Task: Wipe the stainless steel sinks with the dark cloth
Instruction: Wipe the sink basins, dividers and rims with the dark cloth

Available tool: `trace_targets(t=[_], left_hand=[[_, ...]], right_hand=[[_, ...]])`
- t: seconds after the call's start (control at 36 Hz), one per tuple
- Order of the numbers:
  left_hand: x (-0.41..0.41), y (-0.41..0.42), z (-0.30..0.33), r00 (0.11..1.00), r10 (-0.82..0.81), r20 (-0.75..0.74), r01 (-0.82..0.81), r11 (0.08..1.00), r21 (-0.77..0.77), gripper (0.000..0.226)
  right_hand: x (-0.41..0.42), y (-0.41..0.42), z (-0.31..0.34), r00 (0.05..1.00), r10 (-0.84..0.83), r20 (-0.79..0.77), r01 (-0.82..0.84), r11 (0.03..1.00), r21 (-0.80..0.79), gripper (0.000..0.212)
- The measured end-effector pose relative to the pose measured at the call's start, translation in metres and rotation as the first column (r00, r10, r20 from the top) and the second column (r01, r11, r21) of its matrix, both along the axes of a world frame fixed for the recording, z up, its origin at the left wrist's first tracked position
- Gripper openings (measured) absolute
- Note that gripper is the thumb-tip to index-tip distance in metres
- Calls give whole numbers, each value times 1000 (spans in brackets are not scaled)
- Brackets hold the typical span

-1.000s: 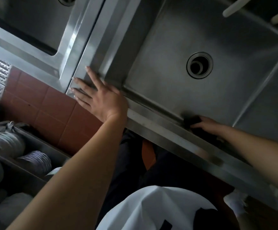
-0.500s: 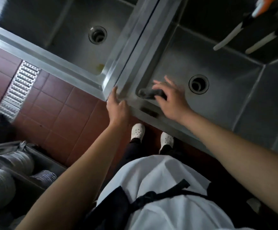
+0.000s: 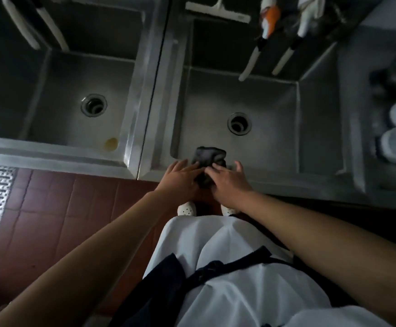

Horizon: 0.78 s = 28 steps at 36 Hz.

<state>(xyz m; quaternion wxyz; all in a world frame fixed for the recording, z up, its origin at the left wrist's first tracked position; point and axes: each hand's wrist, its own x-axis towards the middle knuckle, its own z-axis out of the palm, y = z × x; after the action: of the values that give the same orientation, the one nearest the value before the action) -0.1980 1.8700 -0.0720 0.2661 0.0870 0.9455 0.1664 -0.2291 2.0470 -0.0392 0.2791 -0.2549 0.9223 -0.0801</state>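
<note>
Over the right sink's front rim (image 3: 251, 179), left hand (image 3: 180, 177) and right hand (image 3: 230, 181) both grip the dark cloth (image 3: 207, 155).

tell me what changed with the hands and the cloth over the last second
The left hand left the corner of the sink rim and came across to the dark cloth, so both hands now hold it at the front rim of the right sink. The right hand carried the cloth from wiping inside the basin back to that edge. The left sink and the yellowish spot in it are unchanged.
</note>
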Motion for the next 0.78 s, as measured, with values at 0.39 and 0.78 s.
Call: trace_targets(t=[0.39,0.78], left_hand=[[-53,160,-2,946,-308,99,288,942,174,73],[-29,200,-21,999,-53,-9,53,998,-17,56]], right_hand=[[2,204,7,973,-230,30,217,948,231,70],[-17,390,4,962,-274,20,261,936,236,65]])
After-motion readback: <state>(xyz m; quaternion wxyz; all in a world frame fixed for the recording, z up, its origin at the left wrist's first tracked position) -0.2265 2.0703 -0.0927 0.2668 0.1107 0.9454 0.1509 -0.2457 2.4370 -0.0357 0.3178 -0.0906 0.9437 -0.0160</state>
